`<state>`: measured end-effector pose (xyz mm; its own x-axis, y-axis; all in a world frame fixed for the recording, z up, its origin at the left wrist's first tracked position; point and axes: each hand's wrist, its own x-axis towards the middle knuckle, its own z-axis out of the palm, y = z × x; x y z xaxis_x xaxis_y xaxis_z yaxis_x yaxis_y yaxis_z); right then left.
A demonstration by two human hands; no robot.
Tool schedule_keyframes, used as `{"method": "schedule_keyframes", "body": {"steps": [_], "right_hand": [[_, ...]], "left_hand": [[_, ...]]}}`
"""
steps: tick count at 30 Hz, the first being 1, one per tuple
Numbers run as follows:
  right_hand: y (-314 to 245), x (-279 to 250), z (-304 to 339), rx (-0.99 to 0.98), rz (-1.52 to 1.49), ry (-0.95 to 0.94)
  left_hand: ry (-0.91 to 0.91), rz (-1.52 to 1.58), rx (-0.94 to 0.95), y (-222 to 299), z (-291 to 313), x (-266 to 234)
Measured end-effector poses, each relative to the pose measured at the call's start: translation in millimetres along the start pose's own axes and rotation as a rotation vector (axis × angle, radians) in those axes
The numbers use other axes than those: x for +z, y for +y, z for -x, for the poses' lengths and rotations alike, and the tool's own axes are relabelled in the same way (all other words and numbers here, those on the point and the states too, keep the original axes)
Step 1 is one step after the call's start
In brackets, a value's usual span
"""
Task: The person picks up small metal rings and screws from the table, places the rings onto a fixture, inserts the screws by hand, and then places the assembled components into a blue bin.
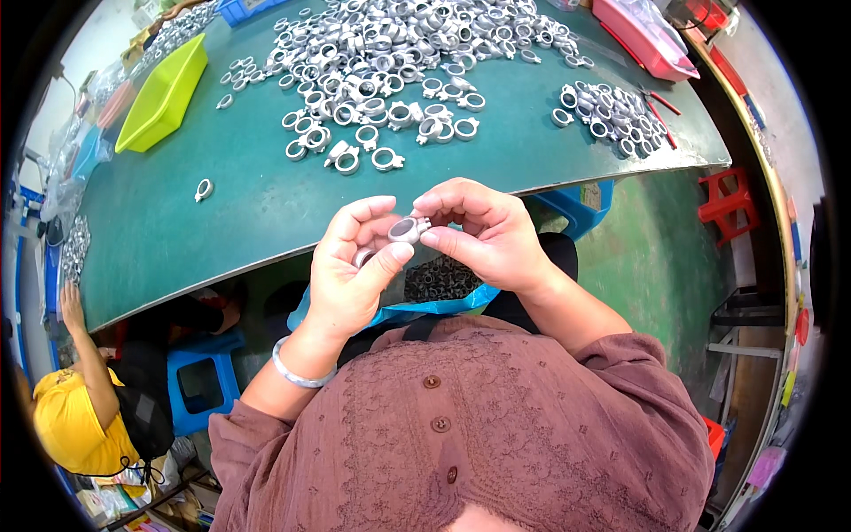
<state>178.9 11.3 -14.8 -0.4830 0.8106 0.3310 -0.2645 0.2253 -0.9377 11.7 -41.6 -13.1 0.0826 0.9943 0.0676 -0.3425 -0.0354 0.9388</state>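
Note:
Over the near table edge, my left hand holds a silver metal ring clamp between thumb and fingers. A second metal ring is tucked in the same palm. My right hand pinches the lugged end of the first ring clamp with thumb and index finger; its other fingers are curled and partly hidden. Below my hands, a bright blue-edged container or bag at my lap holds many small dark parts, too small to name. On the green table lies a large heap of similar ring clamps.
A smaller ring pile lies at right beside red-handled pliers. One loose ring lies at left. Yellow-green and pink trays stand at the sides. A person in yellow sits at left, near a blue stool.

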Motion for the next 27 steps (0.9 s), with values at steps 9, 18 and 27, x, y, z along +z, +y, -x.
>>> {"method": "schedule_keyframes", "body": {"steps": [9,18,27], "right_hand": [[-0.8,1.0,0.6,0.011,-0.076,-0.010],[0.0,1.7,0.8,0.015,-0.102,-0.011],[-0.6,1.9,-1.0,0.035,-0.115,-0.023]], "left_hand": [[0.005,-0.161,0.138,-3.3,-0.4,-1.4],[0.011,-0.280,0.198,-5.5,-0.4,-3.4],[0.026,-0.300,0.208,-4.9,0.2,-1.9]]}}
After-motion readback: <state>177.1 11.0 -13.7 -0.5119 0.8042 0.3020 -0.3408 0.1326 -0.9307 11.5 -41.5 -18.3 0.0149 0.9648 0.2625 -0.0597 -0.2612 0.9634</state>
